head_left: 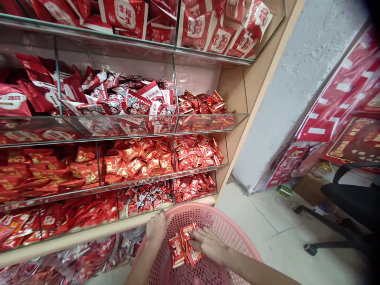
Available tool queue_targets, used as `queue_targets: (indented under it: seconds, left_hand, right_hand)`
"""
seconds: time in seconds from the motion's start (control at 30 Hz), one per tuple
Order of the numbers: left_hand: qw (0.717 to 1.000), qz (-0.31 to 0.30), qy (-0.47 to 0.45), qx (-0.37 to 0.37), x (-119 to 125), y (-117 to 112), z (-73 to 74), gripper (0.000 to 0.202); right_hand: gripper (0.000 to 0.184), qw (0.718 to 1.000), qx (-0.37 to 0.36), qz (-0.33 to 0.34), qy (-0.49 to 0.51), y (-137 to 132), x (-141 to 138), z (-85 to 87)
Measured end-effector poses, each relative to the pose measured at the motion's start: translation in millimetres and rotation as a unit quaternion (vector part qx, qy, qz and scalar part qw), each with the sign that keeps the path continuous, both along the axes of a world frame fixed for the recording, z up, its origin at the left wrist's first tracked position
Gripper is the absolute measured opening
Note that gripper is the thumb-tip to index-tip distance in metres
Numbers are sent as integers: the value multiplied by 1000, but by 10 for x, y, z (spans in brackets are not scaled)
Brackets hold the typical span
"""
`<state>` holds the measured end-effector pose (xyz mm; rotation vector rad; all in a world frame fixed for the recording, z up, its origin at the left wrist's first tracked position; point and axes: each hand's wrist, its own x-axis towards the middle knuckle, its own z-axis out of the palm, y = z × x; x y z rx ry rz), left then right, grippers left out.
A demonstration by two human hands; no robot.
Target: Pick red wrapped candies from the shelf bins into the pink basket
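A pink perforated plastic basket [225, 229] sits low in front of me, against the bottom of a glass-fronted shelf unit. My left hand [156, 228] curls over the basket's far-left rim and grips it. My right hand [208, 243] reaches into the basket with fingers spread, touching a small pile of red candy packets [181, 247] lying on the basket's bottom. The hand rests on the packets rather than closing round them.
Glass shelves [124, 130] with dividers hold heaps of red wrapped candies [142, 158] in several compartments. A wooden frame [255, 103] ends the shelving on the right. Beyond it are a grey wall, tiled floor, red decorations [341, 99] and a black office chair [353, 206].
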<state>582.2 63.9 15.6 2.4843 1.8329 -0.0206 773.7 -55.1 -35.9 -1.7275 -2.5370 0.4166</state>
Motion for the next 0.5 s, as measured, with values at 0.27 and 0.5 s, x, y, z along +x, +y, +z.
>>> queue_targets:
  seconds: [0.27,0.5]
  left_hand:
    - [1000,3,4,-9,4,21,-36,52]
    - [1000,5,2,-24,3,14,14,50]
  right_hand:
    - [68,998,-33,46,2,-106,49,90]
    - [62,992,36,89,-77,-34,-76,-11]
